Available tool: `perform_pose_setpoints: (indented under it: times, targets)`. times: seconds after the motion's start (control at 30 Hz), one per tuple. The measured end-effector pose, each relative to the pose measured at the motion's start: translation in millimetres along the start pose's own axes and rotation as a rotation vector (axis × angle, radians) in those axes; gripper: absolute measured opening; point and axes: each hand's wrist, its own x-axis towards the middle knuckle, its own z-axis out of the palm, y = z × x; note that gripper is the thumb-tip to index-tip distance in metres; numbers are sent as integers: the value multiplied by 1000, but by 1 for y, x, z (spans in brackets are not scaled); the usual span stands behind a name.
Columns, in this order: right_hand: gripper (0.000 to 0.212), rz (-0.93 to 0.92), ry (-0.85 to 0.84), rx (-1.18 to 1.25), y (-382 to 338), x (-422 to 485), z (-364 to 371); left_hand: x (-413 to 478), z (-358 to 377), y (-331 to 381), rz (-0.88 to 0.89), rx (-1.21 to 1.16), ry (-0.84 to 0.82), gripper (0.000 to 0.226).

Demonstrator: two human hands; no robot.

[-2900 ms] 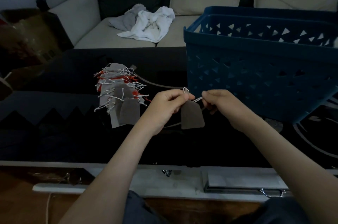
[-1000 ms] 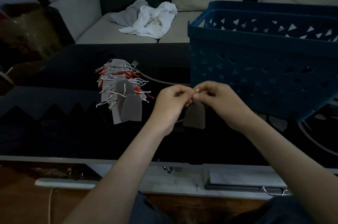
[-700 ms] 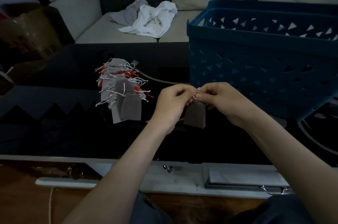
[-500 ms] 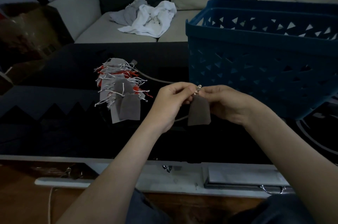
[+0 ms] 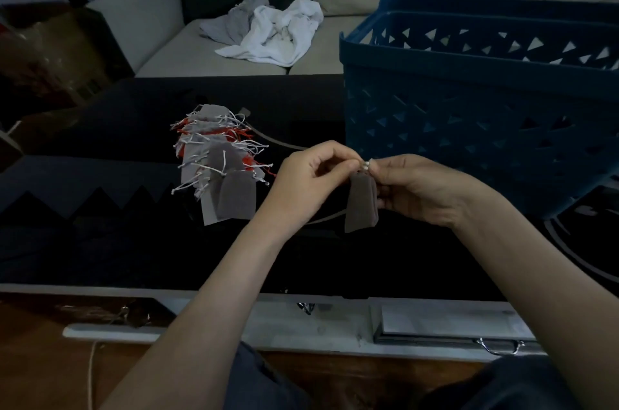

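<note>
a big pile of tags [image 5: 221, 171] lies on the black table [image 5: 100, 242], to the left of the hands. each tag in it has a white or red string on top, so it looks like many tags are done. one more grey tag [image 5: 361, 205] is being worked on now. it hangs in the air above the table, between the two hands and in front of the blue basket [image 5: 469, 108], and it does not touch the table. a small bit of white string [image 5: 365, 165] shows at its top. i think the string is being tied or pulled tight, and this tag is not finished yet. when it is, it likely goes with the pile. i cannot see inside the basket, so i cannot tell how many tags are left.

the left hand [image 5: 308, 181] comes in from the lower left, with the wrist bent a little. its thumb and first finger pinch the string at the top of the tag, and the other fingers are curled in. the right hand [image 5: 422, 188] comes in from the lower right, palm turned toward the left hand. its fingertips pinch the same string from the other side, so the two hands almost touch there. its other fingers curl behind the tag. both arms are up off the table.

some towels [image 5: 271, 31] lie on the sofa [image 5: 160, 51] behind the table.
</note>
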Motion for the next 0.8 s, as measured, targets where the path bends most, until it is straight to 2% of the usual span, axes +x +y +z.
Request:
perform_pose_setpoints:
  times: [0.2,0.37,0.57,0.8]
  targets:
    - [11,-67,18,-211,-6,-7,4,1,-3,-1,-33,93,5,10]
    - [13,-146,137,-550,-7,-7,7,1,0,-2,-110,95,-1,12]
    - [9,-284,297,-881,-3,-6,13,1,0,-4,-237,-19,-16,12]
    - [8,-317,304,-1026,-5,-7,15,2,-2,-7,-364,-211,-43,14]
